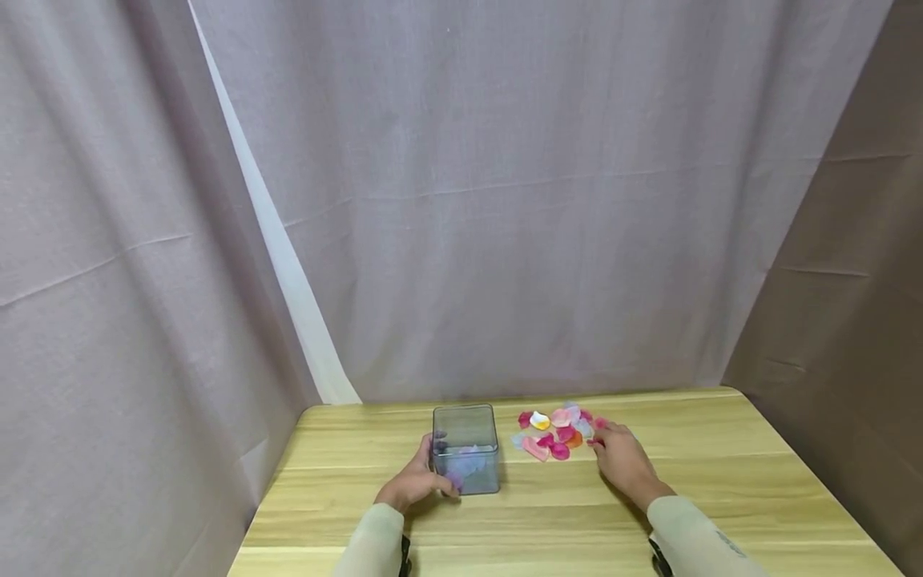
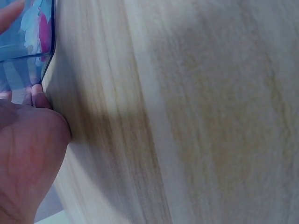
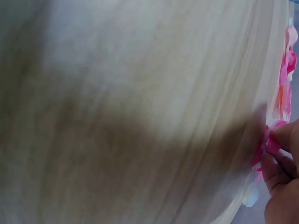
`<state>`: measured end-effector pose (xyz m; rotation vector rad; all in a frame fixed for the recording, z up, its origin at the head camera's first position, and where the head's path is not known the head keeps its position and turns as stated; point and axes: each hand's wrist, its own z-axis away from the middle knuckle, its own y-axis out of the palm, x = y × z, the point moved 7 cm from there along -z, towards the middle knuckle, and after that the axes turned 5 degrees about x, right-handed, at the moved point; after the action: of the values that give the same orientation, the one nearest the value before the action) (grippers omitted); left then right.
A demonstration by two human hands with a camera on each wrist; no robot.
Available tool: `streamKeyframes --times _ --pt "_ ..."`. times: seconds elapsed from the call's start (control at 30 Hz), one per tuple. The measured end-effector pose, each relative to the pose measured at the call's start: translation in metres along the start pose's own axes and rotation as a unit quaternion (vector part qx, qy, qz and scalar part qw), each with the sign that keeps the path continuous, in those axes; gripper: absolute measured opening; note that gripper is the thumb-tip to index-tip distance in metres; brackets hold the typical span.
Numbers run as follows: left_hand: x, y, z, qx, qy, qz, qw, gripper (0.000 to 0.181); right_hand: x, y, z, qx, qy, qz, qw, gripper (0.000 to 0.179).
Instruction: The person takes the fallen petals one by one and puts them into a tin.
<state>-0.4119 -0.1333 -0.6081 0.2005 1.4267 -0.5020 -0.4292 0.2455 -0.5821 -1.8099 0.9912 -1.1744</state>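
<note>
A see-through bluish plastic box [image 1: 485,482] stands on the table, with pale blue and purple petals [image 1: 465,465] inside. My left hand [image 1: 414,483] grips its left side, the thumb at the near wall and the fingers round the side. In the left wrist view a deep pink petal [image 2: 45,32] shows through the box wall. Right of the box lies a loose spread of artificial petals [image 1: 566,433] in pink, magenta, orange, white and pale blue. At the spread's right edge my right hand [image 1: 626,463] pinches a pink petal [image 3: 272,140] between thumb and fingers.
The light wood-grain table [image 1: 548,529] has rounded far corners. Grey curtains [image 1: 534,200] hang close behind it and along both sides. A pale strip [image 1: 288,272] shows between the back and left curtains.
</note>
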Motion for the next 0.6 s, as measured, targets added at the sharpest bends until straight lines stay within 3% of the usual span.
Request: streamKeyframes --times 0.33,0.6 --pt "0.001 0.002 -0.006 0.014 0.001 -0.003 0.9999 0.114 -0.013 -0.018 0.004 -0.036 -0.005 -0.021 0.9991 0.018" --pt "0.002 0.0 -0.002 0.008 -0.007 0.0 0.9999 0.112 0.011 -0.046 -0.004 -0.092 -0.002 -0.092 0.9915 0.015"
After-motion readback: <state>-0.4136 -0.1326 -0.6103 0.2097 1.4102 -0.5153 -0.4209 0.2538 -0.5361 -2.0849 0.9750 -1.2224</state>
